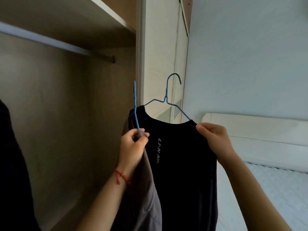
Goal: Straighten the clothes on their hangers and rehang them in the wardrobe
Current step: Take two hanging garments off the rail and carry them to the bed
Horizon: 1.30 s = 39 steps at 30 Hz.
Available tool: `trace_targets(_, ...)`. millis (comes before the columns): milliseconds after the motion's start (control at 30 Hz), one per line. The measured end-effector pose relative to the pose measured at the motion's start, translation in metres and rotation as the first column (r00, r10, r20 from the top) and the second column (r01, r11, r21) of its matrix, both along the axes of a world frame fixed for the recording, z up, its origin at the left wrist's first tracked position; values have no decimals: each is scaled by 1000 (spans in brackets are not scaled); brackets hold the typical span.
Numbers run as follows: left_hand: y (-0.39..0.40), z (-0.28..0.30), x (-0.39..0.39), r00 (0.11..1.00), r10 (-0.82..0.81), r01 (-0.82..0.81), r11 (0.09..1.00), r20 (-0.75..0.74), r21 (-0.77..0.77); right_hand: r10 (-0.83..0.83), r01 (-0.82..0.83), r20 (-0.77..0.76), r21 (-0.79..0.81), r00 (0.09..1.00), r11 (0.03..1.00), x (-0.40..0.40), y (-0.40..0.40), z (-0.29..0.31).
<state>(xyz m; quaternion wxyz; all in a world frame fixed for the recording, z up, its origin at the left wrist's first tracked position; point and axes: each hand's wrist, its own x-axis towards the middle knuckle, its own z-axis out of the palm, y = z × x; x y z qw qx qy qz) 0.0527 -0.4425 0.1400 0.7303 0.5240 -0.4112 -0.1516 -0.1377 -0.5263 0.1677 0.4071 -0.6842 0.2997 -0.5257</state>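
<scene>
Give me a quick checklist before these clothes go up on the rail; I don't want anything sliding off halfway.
1. Black shirt seated on its blue hanger: not ok, the neckline sits crooked and the right hand is pinching its shoulder.
2. Grey garment secured: ok, the left hand grips it with the second hanger.
3. Second hanger's hook turned toward the rail: cannot tell, it shows edge-on.
4. Wardrobe rail free to take hooks: ok in the stretch shown.
5. Both hooks untangled: ok, they stand apart.
</scene>
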Motion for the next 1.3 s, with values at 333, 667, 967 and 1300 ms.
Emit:
trace_targets(333, 34, -11, -102, 977, -177, 177, 984, 117, 7, -340, 338, 19, 66, 940, 939, -122, 84, -19)
trace_targets(667, 26, -1, -213, 882, -434, 428, 901, 182, 74, -674, 673, 14, 22, 739, 739, -236, 150, -8)
trace_targets(967, -2, -6, -305, 704, -678, 677, 731, 210, 89, -898, 898, -46, -37, 437, 439, -326, 177, -33)
trace_targets(1300, -31, -93, -390, 495, -854, 816, 520, 159, 253, -949, 956, -143, 131, 280, 262, -369, 160, -138)
